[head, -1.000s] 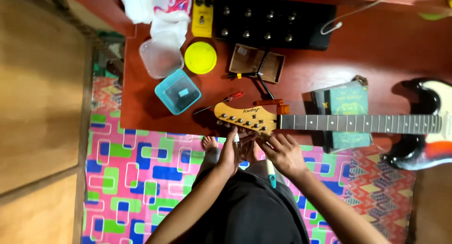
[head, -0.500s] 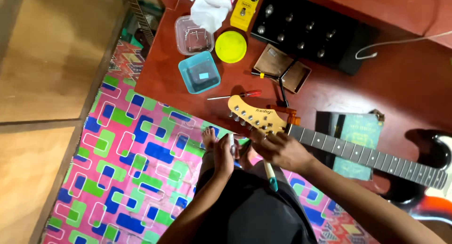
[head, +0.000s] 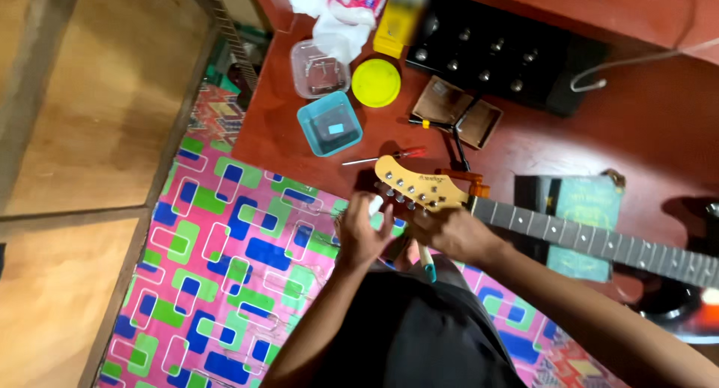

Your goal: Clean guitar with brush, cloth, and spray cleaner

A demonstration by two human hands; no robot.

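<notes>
An electric guitar lies on a red surface (head: pixel 614 133), its pale wooden headstock (head: pixel 416 184) pointing left and its dark neck (head: pixel 599 242) running right. My left hand (head: pixel 361 234) is curled at the headstock's lower edge by the tuning pegs, with a small white object (head: pixel 372 206) pinched at its fingertips. My right hand (head: pixel 453 234) lies over the neck just behind the headstock. A teal-handled tool (head: pixel 427 268) sticks out below that hand, and how it is gripped is hidden.
A red-handled screwdriver (head: pixel 386 157) lies above the headstock. Behind it are a blue tub (head: pixel 329 124), a clear tub (head: pixel 320 67), a yellow lid (head: pixel 376 82), an open brown case (head: pixel 457 111) and a black pedal board (head: pixel 494 55). A green book (head: pixel 580 208) lies under the neck. A patterned mat (head: pixel 225 268) covers the floor.
The view has swung and tilted, so the guitar now slants down to the right. Both hands stay at the headstock; my left hand has risen to the pegs.
</notes>
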